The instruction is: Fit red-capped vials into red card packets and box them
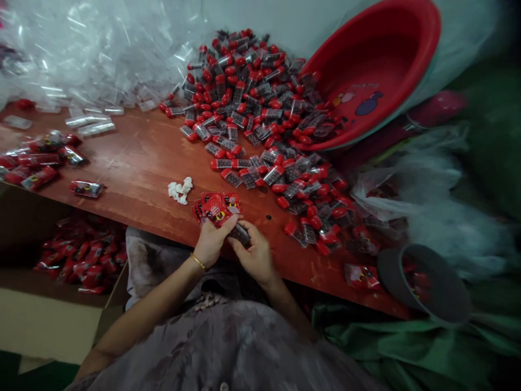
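At the front edge of the table, my left hand (215, 240), with a gold bracelet at the wrist, meets my right hand (255, 254). Between them is a small clear tube with dark contents (240, 233), gripped by my right hand; the closed fingers of my left hand are at its other end, which they hide. Just beyond my left fingers lies a small stack of red printed wrappers (214, 205). Left of that stack sits a clump of white bits (179, 190).
A large heap of red-capped tubes (244, 103) spreads before a tilted red basin (382, 70). Clear empty tubes (91, 122) and plastic film lie back left. Wrapped red packs (40, 157) stand at left, with more in a cardboard box (49, 320). A grey tape-like ring (391, 277) is right.
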A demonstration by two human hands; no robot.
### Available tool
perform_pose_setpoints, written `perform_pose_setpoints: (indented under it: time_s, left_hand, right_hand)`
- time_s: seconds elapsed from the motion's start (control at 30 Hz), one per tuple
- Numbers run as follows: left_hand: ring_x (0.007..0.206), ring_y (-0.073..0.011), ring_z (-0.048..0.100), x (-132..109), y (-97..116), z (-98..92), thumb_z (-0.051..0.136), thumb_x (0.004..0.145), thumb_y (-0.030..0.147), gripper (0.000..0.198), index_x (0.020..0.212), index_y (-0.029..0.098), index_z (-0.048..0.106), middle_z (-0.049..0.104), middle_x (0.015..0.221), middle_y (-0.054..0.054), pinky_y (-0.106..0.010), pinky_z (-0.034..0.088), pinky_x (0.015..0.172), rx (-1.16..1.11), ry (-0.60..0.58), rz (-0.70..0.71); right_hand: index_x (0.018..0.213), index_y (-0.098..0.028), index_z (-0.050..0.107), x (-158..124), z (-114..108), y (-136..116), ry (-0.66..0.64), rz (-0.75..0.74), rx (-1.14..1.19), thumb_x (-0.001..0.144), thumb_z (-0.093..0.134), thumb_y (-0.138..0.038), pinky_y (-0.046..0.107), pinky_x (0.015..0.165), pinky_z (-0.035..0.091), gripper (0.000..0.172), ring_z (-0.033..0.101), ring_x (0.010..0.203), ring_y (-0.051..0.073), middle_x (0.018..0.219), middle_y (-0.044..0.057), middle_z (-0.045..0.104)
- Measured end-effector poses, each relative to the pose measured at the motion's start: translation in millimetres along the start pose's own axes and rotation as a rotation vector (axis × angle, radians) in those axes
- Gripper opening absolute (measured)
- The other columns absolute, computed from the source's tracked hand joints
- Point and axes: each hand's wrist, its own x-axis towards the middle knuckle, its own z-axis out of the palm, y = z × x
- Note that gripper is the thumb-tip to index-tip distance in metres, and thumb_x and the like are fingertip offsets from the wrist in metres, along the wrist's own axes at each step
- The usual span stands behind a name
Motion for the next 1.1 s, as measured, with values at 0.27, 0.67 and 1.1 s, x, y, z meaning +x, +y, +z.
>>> perform_pose_setpoints:
  time_s: [0.27,0.67,1.1]
  left_hand:
    - [0.066,-0.0150,0.061,1.0,5.9,-8.8,0.081,0.053,0.041,0.040,0.078,0.012,0.072,0.070,0.075,-0.006,-0.026,0.047,0.060,-0.026,-0.018,-0.091]
    - [0.054,-0.0085,0.054,-3.0,5.4,-21.8,0.076,0.060,0.046,0.033,0.067,0.015,0.068,0.063,0.061,0.000,-0.021,0.044,0.057,-0.019,-0.037,0.026]
    - [0.076,-0.0173,0.064,2.0,17.4,-9.8,0.075,0.064,0.040,0.032,0.079,0.012,0.072,0.071,0.077,-0.006,-0.031,0.047,0.079,0.056,-0.037,0.071]
  right_hand:
    - [0.099,-0.021,0.056,-1.0,4.5,-3.7,-0.075,0.222,0.358,0.080,0.057,-0.039,0.021,0.043,0.045,0.026,0.051,0.040,0.008,0.058,-0.006,0.057]
    - [0.094,-0.019,0.057,5.1,14.6,-15.3,-0.018,0.262,0.469,0.078,0.060,-0.043,0.018,0.032,0.035,0.029,0.045,0.033,0.005,0.060,-0.005,0.059]
    - [0.096,-0.019,0.057,-3.4,8.9,-4.5,-0.057,0.242,0.528,0.081,0.058,-0.045,0.017,0.034,0.028,0.030,0.039,0.037,0.004,0.056,-0.006,0.054]
